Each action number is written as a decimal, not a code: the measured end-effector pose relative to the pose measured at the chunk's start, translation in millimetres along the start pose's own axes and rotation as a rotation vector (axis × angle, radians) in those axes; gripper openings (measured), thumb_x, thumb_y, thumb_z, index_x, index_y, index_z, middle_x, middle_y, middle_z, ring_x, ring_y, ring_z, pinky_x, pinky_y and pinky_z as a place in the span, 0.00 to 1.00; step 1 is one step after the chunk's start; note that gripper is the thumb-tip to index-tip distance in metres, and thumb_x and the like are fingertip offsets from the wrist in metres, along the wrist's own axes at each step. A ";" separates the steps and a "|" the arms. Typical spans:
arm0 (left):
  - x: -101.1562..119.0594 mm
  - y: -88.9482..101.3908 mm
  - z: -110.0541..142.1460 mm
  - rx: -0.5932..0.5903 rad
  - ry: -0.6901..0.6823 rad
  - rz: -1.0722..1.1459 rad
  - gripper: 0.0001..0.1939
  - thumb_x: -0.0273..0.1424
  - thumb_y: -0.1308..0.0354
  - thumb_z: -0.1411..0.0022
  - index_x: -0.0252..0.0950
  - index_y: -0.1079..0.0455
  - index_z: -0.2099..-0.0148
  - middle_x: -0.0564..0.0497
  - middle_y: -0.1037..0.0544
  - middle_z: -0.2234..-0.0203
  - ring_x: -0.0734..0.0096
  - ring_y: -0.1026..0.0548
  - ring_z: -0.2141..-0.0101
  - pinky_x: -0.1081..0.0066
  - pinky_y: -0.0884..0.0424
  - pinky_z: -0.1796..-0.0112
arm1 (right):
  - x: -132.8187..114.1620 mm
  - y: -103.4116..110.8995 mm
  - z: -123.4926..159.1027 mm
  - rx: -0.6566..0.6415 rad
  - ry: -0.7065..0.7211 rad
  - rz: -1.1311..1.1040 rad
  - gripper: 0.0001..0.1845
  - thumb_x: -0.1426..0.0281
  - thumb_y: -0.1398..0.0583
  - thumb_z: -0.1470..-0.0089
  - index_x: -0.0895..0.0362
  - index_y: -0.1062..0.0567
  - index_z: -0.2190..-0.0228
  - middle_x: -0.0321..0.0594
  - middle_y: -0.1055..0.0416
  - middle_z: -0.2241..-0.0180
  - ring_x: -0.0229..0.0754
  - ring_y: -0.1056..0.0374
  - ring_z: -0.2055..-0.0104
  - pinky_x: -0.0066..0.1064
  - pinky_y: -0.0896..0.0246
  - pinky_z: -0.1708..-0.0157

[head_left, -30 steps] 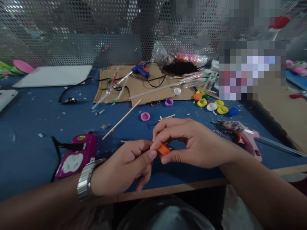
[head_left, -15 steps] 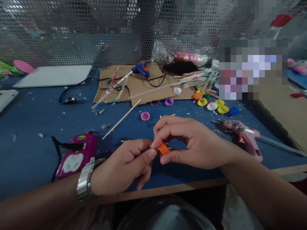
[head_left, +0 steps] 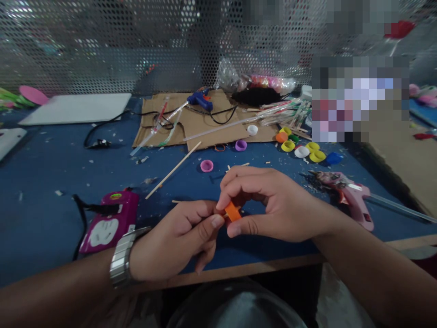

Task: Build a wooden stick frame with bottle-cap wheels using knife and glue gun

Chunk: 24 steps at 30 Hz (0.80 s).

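Note:
My right hand (head_left: pixel 273 205) pinches an orange bottle cap (head_left: pixel 233 212) between thumb and fingers, just above the table's near edge. Close against it, my left hand (head_left: pixel 180 237), with a metal-strap watch on the wrist, has thumb and forefinger closed on a thin wooden stick (head_left: pixel 226 216). Only a short pale length of that stick shows, running up to the cap; the rest is hidden by my fingers. A pink bottle cap (head_left: pixel 206 166) and a longer wooden stick (head_left: pixel 173 171) lie on the table beyond my hands.
A pink glue gun (head_left: pixel 351 196) lies right of my hands, a purple power strip (head_left: pixel 109 221) left. Several coloured caps (head_left: pixel 317 156) sit at the right. Farther back, a blue glue gun (head_left: pixel 201 100) rests on cardboard (head_left: pixel 218 130) before a perforated metal screen (head_left: pixel 153 50).
The orange cap has turned slightly in my right fingers, and a bit of stick now shows between it and my left thumb. Both hands stay nearly in place.

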State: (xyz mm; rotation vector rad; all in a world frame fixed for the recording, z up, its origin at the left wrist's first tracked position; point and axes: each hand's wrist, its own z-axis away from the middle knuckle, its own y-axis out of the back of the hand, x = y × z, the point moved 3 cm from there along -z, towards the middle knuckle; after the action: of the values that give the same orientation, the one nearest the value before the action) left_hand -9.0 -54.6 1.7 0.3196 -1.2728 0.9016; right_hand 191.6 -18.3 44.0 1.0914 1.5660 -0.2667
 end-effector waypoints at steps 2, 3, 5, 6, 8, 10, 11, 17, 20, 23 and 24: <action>1.2 0.0 -0.5 -0.005 0.008 0.008 0.28 0.57 0.36 0.26 0.36 0.31 0.59 0.61 0.34 0.80 0.82 0.35 0.84 0.83 0.39 0.83 | -1.6 0.9 0.3 -0.019 0.018 0.015 0.12 0.64 0.22 0.39 0.55 0.16 0.59 0.37 0.22 0.60 0.38 0.27 0.58 0.30 0.29 0.55; 2.3 -0.2 -0.6 -0.005 0.011 0.010 0.28 0.57 0.36 0.27 0.36 0.31 0.59 0.61 0.33 0.80 0.82 0.35 0.84 0.83 0.39 0.83 | -2.0 1.3 0.5 -0.028 0.022 0.024 0.11 0.64 0.23 0.37 0.55 0.16 0.58 0.38 0.23 0.59 0.39 0.26 0.58 0.31 0.29 0.54; 4.7 -0.7 -0.5 0.003 0.013 0.006 0.28 0.58 0.35 0.27 0.36 0.31 0.59 0.61 0.32 0.80 0.83 0.36 0.84 0.83 0.39 0.83 | -2.4 1.9 0.7 -0.041 0.025 0.040 0.10 0.64 0.24 0.36 0.55 0.16 0.57 0.39 0.23 0.58 0.40 0.25 0.57 0.32 0.28 0.53; 5.7 -1.0 -0.3 0.004 0.014 0.002 0.28 0.58 0.35 0.27 0.36 0.31 0.59 0.61 0.32 0.81 0.82 0.36 0.85 0.83 0.39 0.83 | -2.4 2.1 0.8 -0.045 0.024 0.044 0.10 0.64 0.25 0.36 0.55 0.15 0.57 0.39 0.23 0.58 0.40 0.25 0.57 0.32 0.28 0.53; 6.7 -1.2 0.0 0.005 0.012 0.002 0.28 0.58 0.35 0.28 0.36 0.31 0.60 0.61 0.33 0.81 0.82 0.36 0.85 0.83 0.39 0.83 | -2.2 2.1 0.6 -0.041 0.020 0.038 0.10 0.64 0.24 0.36 0.55 0.16 0.57 0.39 0.23 0.59 0.40 0.25 0.57 0.32 0.27 0.53; 5.7 -0.9 0.3 0.005 0.018 0.002 0.29 0.58 0.35 0.28 0.36 0.31 0.60 0.61 0.33 0.81 0.81 0.36 0.85 0.82 0.39 0.83 | -1.8 1.8 0.2 -0.032 0.014 0.025 0.11 0.64 0.24 0.37 0.54 0.16 0.58 0.38 0.22 0.60 0.40 0.26 0.58 0.32 0.27 0.54; 4.7 -0.6 0.4 0.003 0.022 -0.001 0.29 0.58 0.35 0.28 0.36 0.32 0.60 0.61 0.34 0.81 0.81 0.36 0.85 0.82 0.39 0.83 | -1.7 1.7 0.1 -0.026 0.011 0.019 0.11 0.63 0.24 0.37 0.54 0.16 0.58 0.38 0.22 0.60 0.40 0.26 0.58 0.32 0.27 0.54; 0.6 0.2 1.8 0.000 0.034 -0.033 0.29 0.60 0.36 0.28 0.36 0.30 0.59 0.60 0.33 0.83 0.81 0.36 0.84 0.82 0.39 0.82 | 0.3 1.0 0.8 -0.006 -0.029 -0.054 0.13 0.64 0.21 0.41 0.55 0.16 0.60 0.37 0.22 0.62 0.38 0.27 0.61 0.28 0.28 0.61; 3.5 0.1 2.9 0.010 0.037 -0.081 0.30 0.61 0.37 0.28 0.35 0.29 0.59 0.59 0.32 0.83 0.81 0.35 0.84 0.82 0.40 0.81 | 1.8 0.3 1.5 -0.001 -0.052 -0.093 0.15 0.64 0.20 0.44 0.57 0.15 0.61 0.37 0.22 0.62 0.36 0.27 0.62 0.26 0.28 0.63; 7.5 0.1 3.4 0.030 0.017 -0.138 0.32 0.62 0.37 0.29 0.35 0.28 0.61 0.58 0.31 0.83 0.81 0.34 0.83 0.81 0.39 0.80 | 3.4 -0.8 2.1 -0.006 -0.082 -0.126 0.15 0.64 0.19 0.45 0.57 0.14 0.61 0.38 0.22 0.62 0.36 0.27 0.63 0.25 0.27 0.64; 8.1 0.0 3.4 0.031 0.011 -0.153 0.33 0.63 0.37 0.30 0.35 0.28 0.62 0.58 0.31 0.83 0.81 0.34 0.83 0.81 0.39 0.80 | 3.7 -0.9 2.1 -0.008 -0.086 -0.129 0.15 0.63 0.19 0.45 0.57 0.14 0.61 0.38 0.22 0.62 0.37 0.27 0.63 0.25 0.27 0.64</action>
State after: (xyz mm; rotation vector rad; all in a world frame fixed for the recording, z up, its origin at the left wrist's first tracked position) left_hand -11.1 -53.6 10.2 0.4301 -1.2078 0.7927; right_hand 192.6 -18.4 39.7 0.9617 1.5612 -0.3896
